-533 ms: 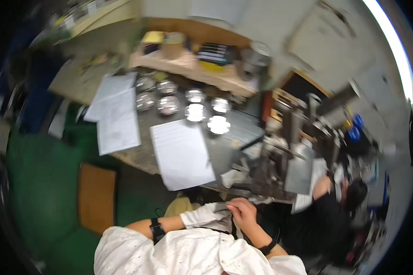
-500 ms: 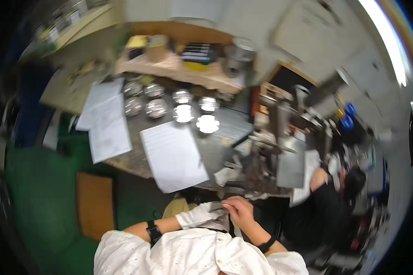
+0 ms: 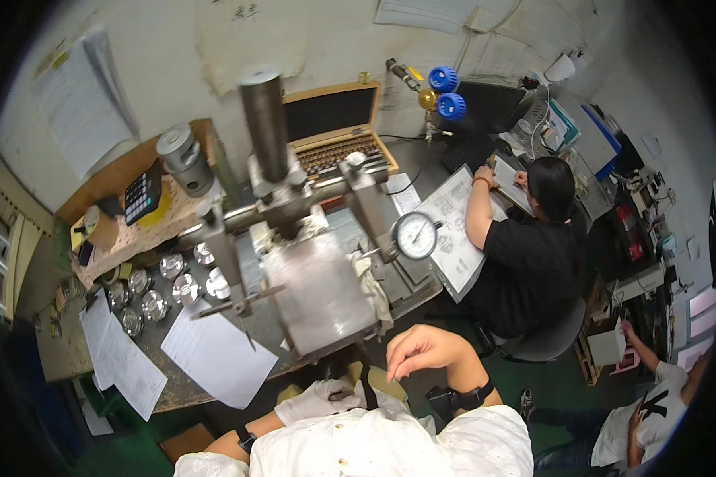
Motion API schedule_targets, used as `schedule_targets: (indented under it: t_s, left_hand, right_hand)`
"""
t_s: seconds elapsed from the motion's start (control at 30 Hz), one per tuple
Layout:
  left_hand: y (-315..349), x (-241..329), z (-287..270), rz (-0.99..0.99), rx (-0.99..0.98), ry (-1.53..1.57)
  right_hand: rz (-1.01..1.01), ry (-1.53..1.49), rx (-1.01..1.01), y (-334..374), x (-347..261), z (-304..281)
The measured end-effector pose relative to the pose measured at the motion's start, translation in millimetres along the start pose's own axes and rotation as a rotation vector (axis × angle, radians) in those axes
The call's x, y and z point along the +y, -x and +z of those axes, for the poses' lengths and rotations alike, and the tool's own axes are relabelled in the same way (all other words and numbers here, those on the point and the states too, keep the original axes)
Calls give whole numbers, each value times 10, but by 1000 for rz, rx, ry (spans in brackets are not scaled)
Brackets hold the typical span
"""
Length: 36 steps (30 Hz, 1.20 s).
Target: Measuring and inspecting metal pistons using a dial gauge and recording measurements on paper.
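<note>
My right hand [image 3: 423, 348] is bare and raised in front of my body, near the bench's front edge. Its fingers bend loosely downward and nothing shows in them, so it is open. My left hand [image 3: 320, 400] wears a white glove with grey on it and rests low at my lap, beside a black strap [image 3: 367, 385]. How far its fingers are closed cannot be made out. Just beyond both hands stands a heavy metal measuring fixture [image 3: 318, 290] with a flat plate, a thick upright column [image 3: 264, 127] and a dial gauge [image 3: 415, 235].
Several shiny round metal parts [image 3: 154, 305] stand on the bench at left, behind paper sheets [image 3: 219, 350]. A calculator [image 3: 142, 195] sits on a shelf. Beyond the fixture lies an open wooden case [image 3: 338, 155]. At right, a seated person [image 3: 525, 254] works over drawings; another person [image 3: 652, 413] is farther right.
My view has swung right, bringing the fixture to the middle. My hands were together at the gloved fingers; now they are apart, the right one raised.
</note>
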State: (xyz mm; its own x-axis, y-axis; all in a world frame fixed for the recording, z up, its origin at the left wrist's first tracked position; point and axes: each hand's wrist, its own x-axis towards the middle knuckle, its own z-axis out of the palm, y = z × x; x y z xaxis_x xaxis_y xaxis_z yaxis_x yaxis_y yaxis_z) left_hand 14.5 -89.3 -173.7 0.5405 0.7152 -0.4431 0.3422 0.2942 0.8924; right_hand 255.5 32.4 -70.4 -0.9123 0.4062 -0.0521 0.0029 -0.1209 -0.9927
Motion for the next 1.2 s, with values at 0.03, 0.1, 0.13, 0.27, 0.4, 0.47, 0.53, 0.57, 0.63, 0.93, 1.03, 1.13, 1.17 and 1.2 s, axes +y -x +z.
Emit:
schedule_targets:
  t_s: [0.03, 0.1, 0.13, 0.27, 0.4, 0.47, 0.53, 0.57, 0.63, 0.93, 1.03, 1.13, 1.17, 1.2]
  left_hand:
    - [-67, 42, -32, 23, -16, -97]
    - [-124, -29, -26, 43, 38, -111]
    - [-134, -42, -55, 76, 54, -127]
    - [-207, -177, -103, 97, 111, -223]
    - [-364, -87, 15, 85, 90, -280]
    - [-478, 53, 61, 54, 115, -208]
    - [-610, 135, 120, 29, 152, -160]
    - [-658, 167, 161, 19, 165, -135]
    - [-736, 244, 191, -10, 207, -94]
    - [-661, 368, 223, -191, 388, 2]
    - [-686, 377, 228, -228, 421, 32]
    - [-694, 413, 210, -265, 452, 58]
    - [-691, 423, 204, -273, 461, 67]
    - [-725, 428, 195, -276, 462, 76]
  right_hand:
    - [-19, 7, 29, 66, 3, -165]
    - [-4, -85, 181, 194, 28, -443]
    - [-3, -64, 270, 217, 64, -606]
    - [63, -44, 587, 64, 177, -1240]
    - [82, 120, 748, -274, 478, -2003]
    - [78, 198, 765, -503, 588, -2373]
    - [71, 310, 794, -801, 631, -2660]
    - [73, 311, 777, -926, 645, -2808]
    - [112, 394, 829, -1211, 689, -3066]
    - [118, 604, 798, -2087, 822, -3823]
    - [129, 675, 762, -2342, 891, -3890]
    - [201, 737, 670, -2571, 842, -3833]
    - [198, 734, 660, -2652, 829, -3794]
    - [236, 767, 659, -2705, 823, -3786]
